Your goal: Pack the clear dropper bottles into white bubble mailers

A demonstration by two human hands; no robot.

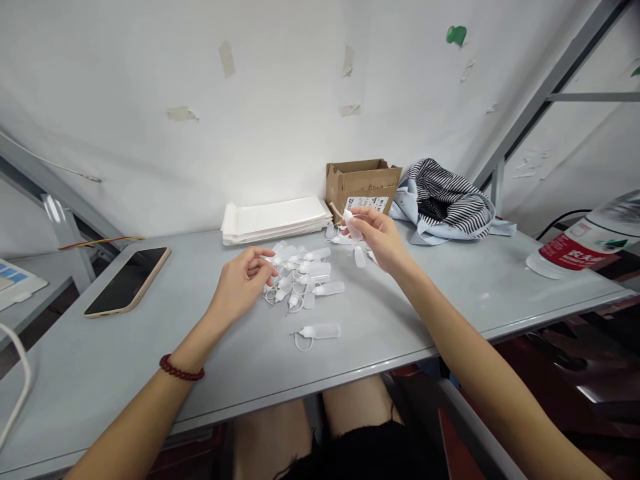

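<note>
My right hand is raised over the table near the cardboard box. Its thumb and fingertips pinch a small translucent needle-tip dropper bottle, which is partly hidden by the fingers. Under it lie a few more such bottles. My left hand hovers at the left edge of a pile of needle-tip bottles, fingers loosely curled with a gap to the thumb and nothing visible between them. One single bottle, its strapped cap hanging by the needle, lies apart, closer to the table's front edge.
Behind the pile are stacked white trays or envelopes and an open cardboard box. A striped cloth is bunched at the back right. A large plastic bottle lies right, a phone left. The grey table has a raised front edge.
</note>
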